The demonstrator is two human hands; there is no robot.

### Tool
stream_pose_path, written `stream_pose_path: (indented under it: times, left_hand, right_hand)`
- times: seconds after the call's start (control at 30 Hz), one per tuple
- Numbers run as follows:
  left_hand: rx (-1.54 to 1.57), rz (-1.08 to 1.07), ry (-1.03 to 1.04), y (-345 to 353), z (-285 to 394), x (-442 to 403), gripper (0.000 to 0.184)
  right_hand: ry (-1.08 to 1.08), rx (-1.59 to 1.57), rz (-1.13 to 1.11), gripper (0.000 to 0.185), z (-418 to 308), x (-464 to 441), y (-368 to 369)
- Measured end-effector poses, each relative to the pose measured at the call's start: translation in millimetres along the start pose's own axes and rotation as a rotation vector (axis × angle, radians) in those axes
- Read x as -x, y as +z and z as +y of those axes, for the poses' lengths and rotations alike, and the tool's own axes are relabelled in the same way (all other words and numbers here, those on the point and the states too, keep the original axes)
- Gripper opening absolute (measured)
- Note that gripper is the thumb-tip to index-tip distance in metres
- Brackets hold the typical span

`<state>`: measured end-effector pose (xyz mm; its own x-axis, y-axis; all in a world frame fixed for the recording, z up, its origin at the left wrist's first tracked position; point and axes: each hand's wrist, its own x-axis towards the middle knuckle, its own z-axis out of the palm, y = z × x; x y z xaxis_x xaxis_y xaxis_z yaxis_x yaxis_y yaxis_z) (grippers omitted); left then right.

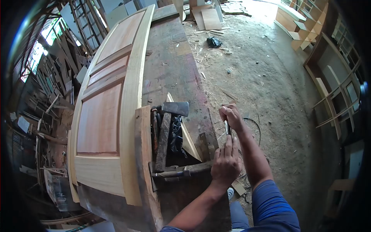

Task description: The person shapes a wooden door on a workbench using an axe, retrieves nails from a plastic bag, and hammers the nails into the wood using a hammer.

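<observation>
Beside the table (pixel 170 65), the slim metal tool (pixel 227 126) looks light and stiff, best held at its far end, where the right hand (pixel 229 115) curls its fingers; the left hand's (pixel 226 164) lie together nearer, grip unclear.

Dim interior | daylight glare top right, upper left | fisheye curvature, black corners | background slightly soft

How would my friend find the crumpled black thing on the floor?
Find the long workbench with the door on it. Right of its far end, on the dusty floor, lies a crumpled bundle. It is black and rumpled, unlike the flat, pale boards beyond it.
</observation>
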<state>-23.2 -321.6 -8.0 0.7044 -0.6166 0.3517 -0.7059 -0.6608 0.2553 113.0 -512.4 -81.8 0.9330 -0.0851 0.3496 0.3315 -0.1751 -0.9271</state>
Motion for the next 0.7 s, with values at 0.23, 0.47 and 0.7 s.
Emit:
stream_pose_path:
  times: [0.23,0.47,0.7]
  left_hand:
    - [-0.011,0.020,-0.016,9,6,-7,0.061]
    - [-0.149,0.109,-0.048,10,30,10,0.063]
    - [-0.129,0.119,-0.001,25,16,2,0.054]
  right_hand:
    - [0.025,-0.064,0.107,0.047,18,15,9]
    - [0.073,0.146,0.107,0.053,34,12,8]
    - [0.102,-0.023,0.098,0.054,21,17,8]
